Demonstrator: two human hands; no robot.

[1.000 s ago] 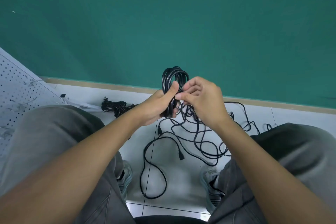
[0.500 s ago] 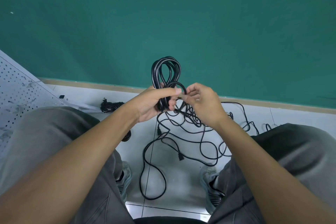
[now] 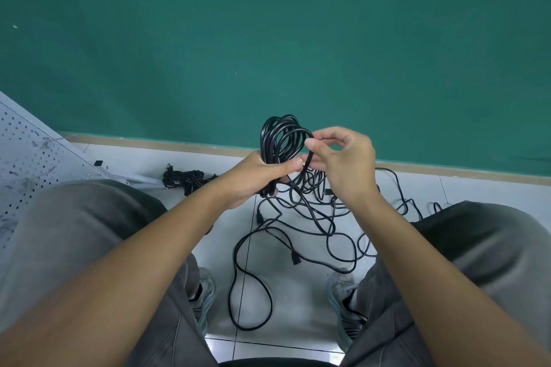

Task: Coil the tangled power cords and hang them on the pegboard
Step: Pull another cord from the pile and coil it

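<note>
A white tiled floor (image 3: 298, 292) is seen from above, met by a green wall (image 3: 268, 39) along a tan baseboard (image 3: 149, 143). A white pegboard (image 3: 26, 158), dotted with holes, is laid slanting at the left edge, with a small dark bundle (image 3: 186, 179) on the tiles just beside its lower corner. Grey trouser legs (image 3: 74, 232) frame both sides, and grey shoes (image 3: 205, 292) are planted on the floor below. The coil (image 3: 280, 140), a bunch of thin black glossy loops, is held upright in front of the baseboard, between the two hands. Its lower part is gripped in the left hand (image 3: 259, 179), fingers curled round the loops and thumb pressed across them. The outermost loop is pinched at its right side by the right hand (image 3: 346, 164), thumb and forefinger closed on the strand. From the coil, loose cord (image 3: 313, 217) is trailed down to the floor in tangled, overlapping curves between the feet, with a plug (image 3: 295, 259) lying among them.
</note>
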